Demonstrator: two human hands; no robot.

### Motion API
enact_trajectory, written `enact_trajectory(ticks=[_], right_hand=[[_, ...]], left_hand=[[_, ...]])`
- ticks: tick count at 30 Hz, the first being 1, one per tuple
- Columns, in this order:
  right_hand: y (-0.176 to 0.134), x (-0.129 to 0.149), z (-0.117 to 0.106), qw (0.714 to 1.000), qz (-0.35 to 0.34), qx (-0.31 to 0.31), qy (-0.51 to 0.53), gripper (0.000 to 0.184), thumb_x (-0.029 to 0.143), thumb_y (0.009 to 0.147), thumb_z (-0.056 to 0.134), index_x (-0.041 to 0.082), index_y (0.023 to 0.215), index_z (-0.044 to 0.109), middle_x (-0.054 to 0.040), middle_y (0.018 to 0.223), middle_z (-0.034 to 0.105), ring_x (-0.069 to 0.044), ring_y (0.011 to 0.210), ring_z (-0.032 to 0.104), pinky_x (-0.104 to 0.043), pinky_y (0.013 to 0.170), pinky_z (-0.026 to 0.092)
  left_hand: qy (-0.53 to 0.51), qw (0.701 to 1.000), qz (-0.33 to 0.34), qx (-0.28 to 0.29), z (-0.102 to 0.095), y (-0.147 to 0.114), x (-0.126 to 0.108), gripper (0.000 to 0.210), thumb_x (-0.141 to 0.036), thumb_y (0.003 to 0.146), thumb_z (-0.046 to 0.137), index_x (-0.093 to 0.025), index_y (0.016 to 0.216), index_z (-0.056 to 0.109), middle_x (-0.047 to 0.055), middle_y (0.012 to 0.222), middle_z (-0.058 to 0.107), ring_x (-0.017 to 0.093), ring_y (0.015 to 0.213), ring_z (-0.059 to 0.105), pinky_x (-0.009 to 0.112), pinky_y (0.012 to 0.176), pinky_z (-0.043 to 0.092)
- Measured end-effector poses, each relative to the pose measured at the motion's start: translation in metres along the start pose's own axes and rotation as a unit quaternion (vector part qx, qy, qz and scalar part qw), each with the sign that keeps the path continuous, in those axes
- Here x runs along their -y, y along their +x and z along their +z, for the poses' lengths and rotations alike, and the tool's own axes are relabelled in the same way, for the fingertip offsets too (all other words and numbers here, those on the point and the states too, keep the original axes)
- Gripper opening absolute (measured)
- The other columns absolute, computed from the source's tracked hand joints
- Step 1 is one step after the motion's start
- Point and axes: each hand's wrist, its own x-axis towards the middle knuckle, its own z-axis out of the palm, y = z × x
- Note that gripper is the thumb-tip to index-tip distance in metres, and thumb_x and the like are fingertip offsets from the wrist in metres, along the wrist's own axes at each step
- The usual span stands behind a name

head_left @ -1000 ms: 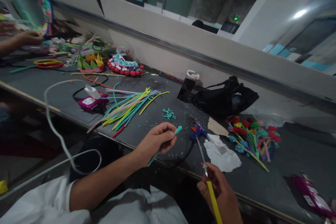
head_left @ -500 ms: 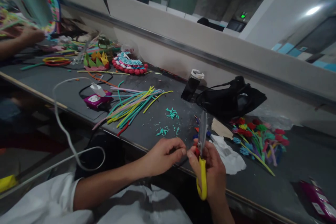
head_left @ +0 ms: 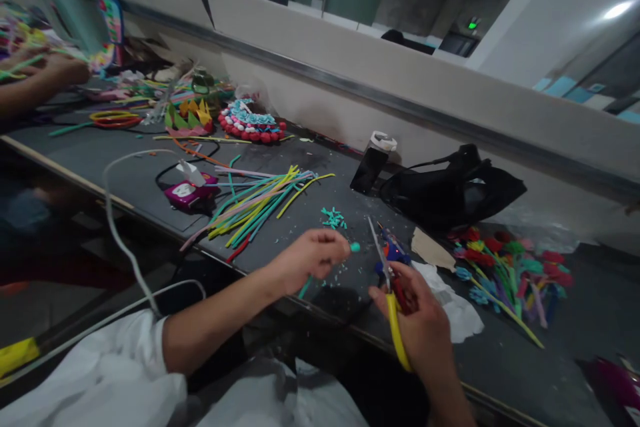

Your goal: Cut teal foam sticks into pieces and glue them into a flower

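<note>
My left hand [head_left: 313, 257] is closed on a teal pipe cleaner [head_left: 355, 247]. One end of it shows past my fingertips and the other hangs below the hand. In my right hand [head_left: 417, 313] are scissors [head_left: 394, 323] with a yellow handle, blades pointing up and away. Something red [head_left: 401, 297] also shows between those fingers; its kind is partly hidden. Small teal clippings [head_left: 333, 217] lie in a heap just beyond my left hand, with more scattered bits below. A blue and orange tool [head_left: 395, 248], perhaps a glue gun, lies behind the scissors.
Left of my hands lies a bundle of pipe cleaners [head_left: 265, 200], by a purple power socket [head_left: 187, 193] with a white cable. A bottle [head_left: 370, 167] and black bag [head_left: 450, 190] stand behind. Pipe-cleaner flowers [head_left: 515, 267] lie right. A co-worker's hands [head_left: 60, 70] work at far left.
My left hand has lifted slightly away from the right, and the teal pipe cleaner now shows in it. My right hand has shifted a little right and the scissors have tilted left.
</note>
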Motion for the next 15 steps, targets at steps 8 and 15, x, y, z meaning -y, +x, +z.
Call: enact_trajectory(ticks=[8,15], right_hand=[[0.011,-0.047,-0.003,0.974,0.103,0.116,-0.163,0.049,0.035,0.074,0.057,0.025,0.122,0.060,-0.0006,0.084,0.068,-0.019,0.072,0.064,-0.031,0.073,0.051],[0.000,-0.056,-0.019,0.964,0.193,0.105,-0.151,0.054,0.049,0.073,0.057,0.031,0.124,0.057,-0.0012,0.095,0.070,-0.022,0.082,0.067,-0.033,0.076,0.050]], left_hand=[[-0.027,0.988,0.081,-0.130,-0.055,0.043,-0.004,0.017,-0.024,0.065,0.070,-0.014,0.068,0.057,-0.007,0.054,0.042,0.001,0.037,0.025,0.018,0.037,0.011],[-0.044,0.986,0.064,-0.146,-0.068,0.048,0.014,0.016,-0.022,0.065,0.069,-0.014,0.068,0.056,-0.007,0.053,0.041,0.001,0.036,0.026,0.018,0.037,0.012]])
